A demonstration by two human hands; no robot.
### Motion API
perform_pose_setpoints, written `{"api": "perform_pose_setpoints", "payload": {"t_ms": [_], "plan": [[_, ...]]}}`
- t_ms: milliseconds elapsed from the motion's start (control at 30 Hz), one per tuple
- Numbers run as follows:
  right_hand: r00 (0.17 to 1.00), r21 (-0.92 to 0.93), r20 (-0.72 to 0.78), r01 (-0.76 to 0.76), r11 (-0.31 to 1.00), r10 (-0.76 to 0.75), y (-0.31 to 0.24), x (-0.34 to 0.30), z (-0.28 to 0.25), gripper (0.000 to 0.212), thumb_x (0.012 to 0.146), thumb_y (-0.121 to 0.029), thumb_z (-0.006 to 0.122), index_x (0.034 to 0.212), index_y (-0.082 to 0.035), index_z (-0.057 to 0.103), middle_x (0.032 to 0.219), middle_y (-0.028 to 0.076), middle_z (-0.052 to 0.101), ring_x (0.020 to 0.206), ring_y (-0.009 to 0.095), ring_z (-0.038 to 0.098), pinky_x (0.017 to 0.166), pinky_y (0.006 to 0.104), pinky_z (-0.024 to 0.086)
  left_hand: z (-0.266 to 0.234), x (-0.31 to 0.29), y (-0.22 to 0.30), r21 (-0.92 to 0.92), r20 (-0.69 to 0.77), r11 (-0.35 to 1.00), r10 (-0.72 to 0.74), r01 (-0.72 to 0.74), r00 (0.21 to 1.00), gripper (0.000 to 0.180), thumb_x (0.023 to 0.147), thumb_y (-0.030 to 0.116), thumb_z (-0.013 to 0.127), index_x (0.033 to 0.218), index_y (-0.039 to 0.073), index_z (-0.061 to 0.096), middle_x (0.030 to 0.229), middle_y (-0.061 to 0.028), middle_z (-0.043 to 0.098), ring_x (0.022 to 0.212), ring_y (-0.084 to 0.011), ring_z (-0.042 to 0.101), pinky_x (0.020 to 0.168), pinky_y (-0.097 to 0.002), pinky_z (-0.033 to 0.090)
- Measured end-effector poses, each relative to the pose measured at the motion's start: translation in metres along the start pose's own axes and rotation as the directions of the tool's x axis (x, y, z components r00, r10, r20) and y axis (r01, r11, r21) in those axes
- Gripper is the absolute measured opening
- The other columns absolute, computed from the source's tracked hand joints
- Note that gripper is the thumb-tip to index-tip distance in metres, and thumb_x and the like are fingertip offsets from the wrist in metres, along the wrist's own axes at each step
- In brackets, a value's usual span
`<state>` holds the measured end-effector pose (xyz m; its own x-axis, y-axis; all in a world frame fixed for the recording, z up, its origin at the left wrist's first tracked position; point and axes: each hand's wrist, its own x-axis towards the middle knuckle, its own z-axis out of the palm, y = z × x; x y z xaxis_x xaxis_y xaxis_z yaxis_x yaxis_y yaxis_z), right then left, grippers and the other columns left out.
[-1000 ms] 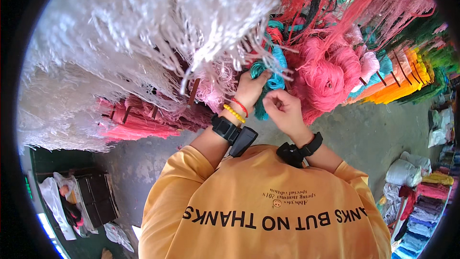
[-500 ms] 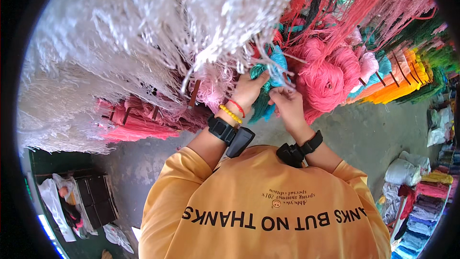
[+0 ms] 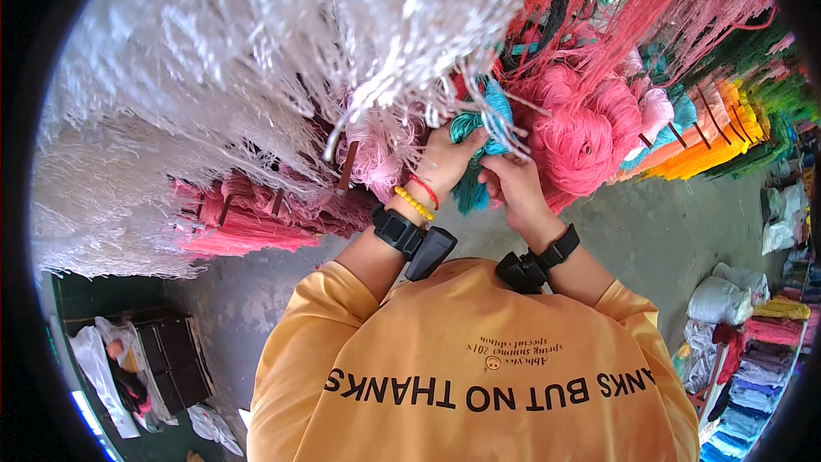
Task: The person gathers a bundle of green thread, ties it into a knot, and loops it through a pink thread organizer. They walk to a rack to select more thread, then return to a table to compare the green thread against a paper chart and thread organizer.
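A teal yarn skein (image 3: 473, 188) hangs in front of me among the coloured hanks, with a brighter blue-turquoise part (image 3: 496, 105) at its upper right. My left hand (image 3: 446, 158) is closed round the teal yarn from the left, its thumb lying across the strands. From the right, my right hand (image 3: 517, 186) pinches at the same yarn with bent fingers; the exact spot of the pinch is partly hidden. Pale pink yarn (image 3: 380, 154) hangs beside my left wrist. A thick coral-pink hank (image 3: 575, 141) hangs just right of my right hand.
White stringy yarn (image 3: 256, 43) hangs over the upper left, its loose ends dangling close above my hands. Red strands (image 3: 633, 17) drape at the upper right. Orange hanks (image 3: 701, 150) hang farther right on dark rods. Folded stacks (image 3: 757, 376) and white bags (image 3: 723, 301) lie at lower right.
The lower teal strands have bunched closer to my left hand, and the right fingers have shifted slightly at the yarn. My left hand has stayed almost in place.
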<state>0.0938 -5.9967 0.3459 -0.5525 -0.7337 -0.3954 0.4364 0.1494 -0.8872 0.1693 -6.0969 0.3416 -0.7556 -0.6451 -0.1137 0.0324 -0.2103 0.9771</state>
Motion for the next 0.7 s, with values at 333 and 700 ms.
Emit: {"api": "perform_pose_setpoints", "payload": {"t_ms": [333,700], "plan": [[1.000,0.071,0.016,-0.021,0.997,0.020,0.008,0.005,0.000,0.009,0.071,-0.011,0.054,0.067,-0.004,0.050,0.058,0.003,0.052,0.043,0.008,0.043,0.041,0.0207,0.032,-0.001,0.004,-0.007,-0.010,-0.030,1.000,-0.023,0.023,0.999,0.017,0.083,0.020,0.053,0.084,0.003,0.056,0.073,0.0016,0.055,0.062,-0.0069,0.047,0.058,-0.0231,0.039],[0.997,0.151,0.073,0.015,0.988,-0.027,0.012,0.000,0.003,0.007,0.074,-0.013,0.055,0.076,-0.006,0.053,0.061,0.002,0.054,0.047,0.007,0.044,0.044,0.0187,0.034,-0.002,0.003,-0.005,-0.110,-0.076,0.990,-0.098,0.089,0.992,0.016,0.085,0.019,0.050,0.082,0.004,0.056,0.072,0.0000,0.056,0.061,-0.0086,0.050,0.057,-0.0238,0.040]]}}
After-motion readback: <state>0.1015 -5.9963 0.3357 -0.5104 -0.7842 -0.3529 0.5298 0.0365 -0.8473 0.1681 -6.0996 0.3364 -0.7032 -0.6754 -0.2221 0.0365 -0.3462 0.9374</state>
